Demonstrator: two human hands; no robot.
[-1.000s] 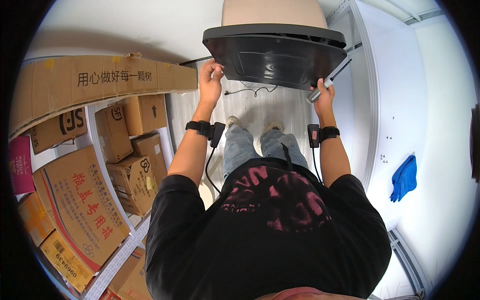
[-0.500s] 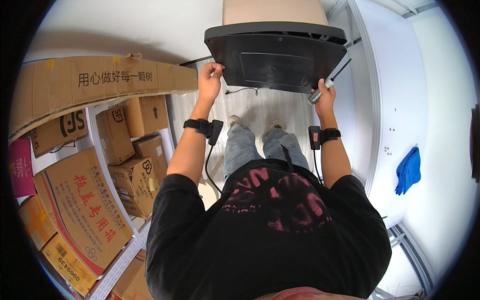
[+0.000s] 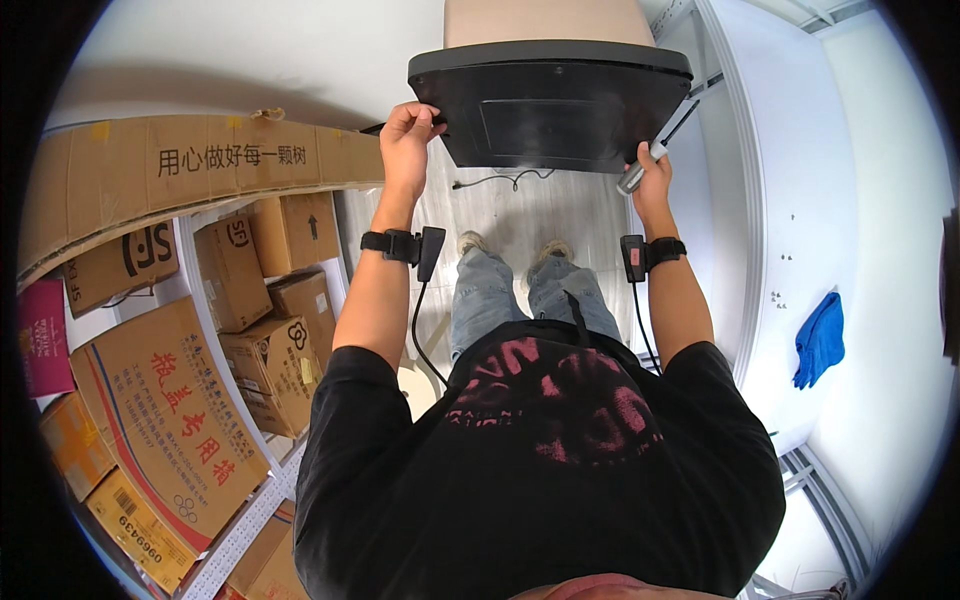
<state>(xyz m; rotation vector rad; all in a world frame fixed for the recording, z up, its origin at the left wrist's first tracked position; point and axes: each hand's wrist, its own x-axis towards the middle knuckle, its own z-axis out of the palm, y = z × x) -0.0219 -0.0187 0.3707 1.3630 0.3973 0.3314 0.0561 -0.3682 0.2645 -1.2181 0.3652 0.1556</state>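
Note:
A flat black panel [image 3: 550,130] with a raised rectangle in its middle lies against a thick black rim [image 3: 550,55] at the top of the view. Thumb and fingers of my left hand [image 3: 407,135] are closed at the panel's left edge; the fingertips are partly hidden there. My right hand [image 3: 652,178] is wrapped round a screwdriver [image 3: 640,172] with a grey handle. The dark shaft points up and to the right, past the panel's right edge. Fingers of that same hand also touch the panel's lower right corner.
Above the rim rises a beige surface [image 3: 545,22]. Cardboard boxes [image 3: 165,420] fill the shelves on the left, under a long carton [image 3: 220,150]. A blue cloth [image 3: 820,340] is on the white surface at right. A thin dark cable [image 3: 500,182] lies on the floor.
The panel has moved up against the rim, and the slotted gap along its top right has closed. Both hands have shifted slightly upward with it; the screwdriver stays in my right hand.

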